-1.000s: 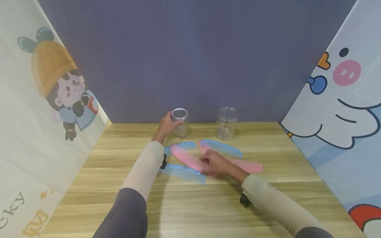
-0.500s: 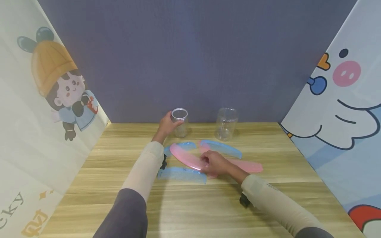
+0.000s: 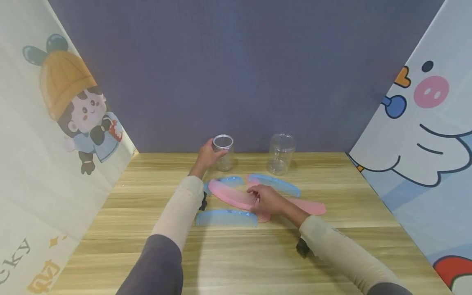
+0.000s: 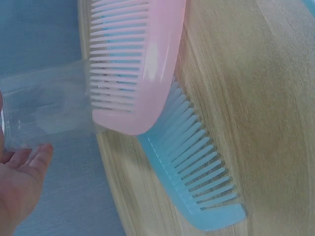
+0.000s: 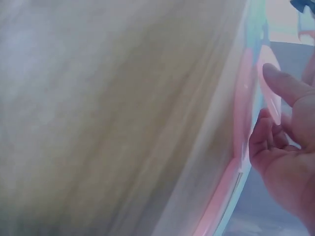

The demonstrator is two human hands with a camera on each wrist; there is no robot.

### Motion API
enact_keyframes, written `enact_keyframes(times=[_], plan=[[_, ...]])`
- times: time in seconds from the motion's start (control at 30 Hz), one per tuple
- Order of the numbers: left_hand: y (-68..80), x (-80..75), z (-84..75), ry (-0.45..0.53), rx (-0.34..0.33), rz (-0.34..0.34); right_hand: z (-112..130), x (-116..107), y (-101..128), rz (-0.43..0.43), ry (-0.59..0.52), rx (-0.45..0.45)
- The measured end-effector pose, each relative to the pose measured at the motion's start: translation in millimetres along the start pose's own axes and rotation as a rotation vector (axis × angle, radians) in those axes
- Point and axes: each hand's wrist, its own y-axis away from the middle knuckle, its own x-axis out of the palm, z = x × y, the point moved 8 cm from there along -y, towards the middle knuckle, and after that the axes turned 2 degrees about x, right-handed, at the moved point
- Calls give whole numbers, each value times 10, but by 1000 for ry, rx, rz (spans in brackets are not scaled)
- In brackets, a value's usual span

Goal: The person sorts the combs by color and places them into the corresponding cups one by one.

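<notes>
Fingers of the right hand (image 3: pixel 268 200) pinch the pink comb (image 3: pixel 232 196) mid-frame; left hand (image 3: pixel 207 155) wraps the clear jar (image 3: pixel 223 152) at the surface's back. Comb's long, so it could catch the narrow rim and tip the jar.

Right wrist view was badly blurred: the pink comb (image 5: pixel 244 98) showed only as a smear, and the right hand (image 5: pixel 285 157) was cut by the frame edge. In the left wrist view, the left hand (image 4: pixel 19 182) and the clear jar (image 4: pixel 44 108) ran off the left edge. The right hand hid part of a second pink comb (image 3: pixel 306 205) in the head view.
</notes>
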Motion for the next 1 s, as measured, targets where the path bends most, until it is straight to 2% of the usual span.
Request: enact_keyframes(times=[0.17,0.7,0.9,1.0], plan=[[3,-4,-7,-6,-1,1,-108,-77,-11,18,-93,73],[18,0,3,8,-7,1,-159,-135,20,7,-186,65],[15,-1,12,15,-4,1,-241,-165,50,-13,-229,118],[12,-1,17,21,-4,3,-287,-166,51,-17,-284,153]])
